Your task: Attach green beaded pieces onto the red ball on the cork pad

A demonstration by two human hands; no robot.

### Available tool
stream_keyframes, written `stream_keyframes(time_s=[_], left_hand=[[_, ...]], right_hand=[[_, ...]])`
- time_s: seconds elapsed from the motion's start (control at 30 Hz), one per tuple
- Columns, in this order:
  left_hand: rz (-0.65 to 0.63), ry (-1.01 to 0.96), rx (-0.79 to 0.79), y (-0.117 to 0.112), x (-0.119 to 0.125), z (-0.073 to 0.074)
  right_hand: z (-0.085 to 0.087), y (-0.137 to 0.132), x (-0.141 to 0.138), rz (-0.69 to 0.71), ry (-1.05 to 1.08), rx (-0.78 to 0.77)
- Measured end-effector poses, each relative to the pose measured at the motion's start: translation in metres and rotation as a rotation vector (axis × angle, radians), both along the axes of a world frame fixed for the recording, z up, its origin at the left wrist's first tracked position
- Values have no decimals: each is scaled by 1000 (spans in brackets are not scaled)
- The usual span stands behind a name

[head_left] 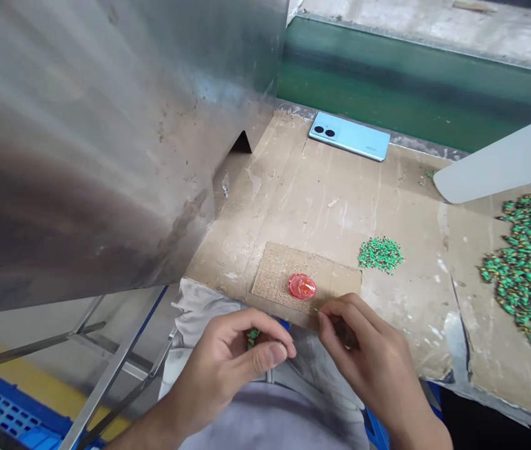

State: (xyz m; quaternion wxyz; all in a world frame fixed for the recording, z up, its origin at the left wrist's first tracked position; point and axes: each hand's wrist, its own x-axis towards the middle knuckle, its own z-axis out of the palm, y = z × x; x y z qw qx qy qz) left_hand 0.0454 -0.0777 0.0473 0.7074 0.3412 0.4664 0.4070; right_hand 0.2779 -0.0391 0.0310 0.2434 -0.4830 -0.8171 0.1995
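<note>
L hand (225, 369) is curled, fingers cupping a small clump of green bits (252, 338) close to the body, prob to keep them within easy reach. R hand (368, 353) pinches one tiny green sliver (316, 309) btw thumb & index tip, held out over the near edge of a rough cork pad (272, 275). A translucent red blob (301, 286) sits on the pad just beyond the sliver; can't tell if they touch, but they look just apart. The pad seems set at the near edge of the bench so it lies right in front of the body, on a worn cardboard sheet (326, 206).

Small green heap (380, 255) lies R of the pad, w/ a much bigger green heap (528, 275) at the far R edge. Light-blue phone (349, 135) lies back up at the far edge, well away from the hands, by a green panel (410, 81). Big scuffed steel hood (82, 144) overhangs the L side & blocks that way. Pale white panel (500, 164) juts in far R, above the big heap. Steel frame struts (106, 375) & a blue crate (2, 400) sit low L.
</note>
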Motion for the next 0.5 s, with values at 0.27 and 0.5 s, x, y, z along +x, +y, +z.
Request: stream_keyframes(time_s=[0.27,0.5], left_hand=[[8,-5,52,1,3,-4],[32,94,-26,2,3,0]], right_hand=[[-3,-1,-2,7,-12,-8],[-6,-1,-2,-22,-24,0]])
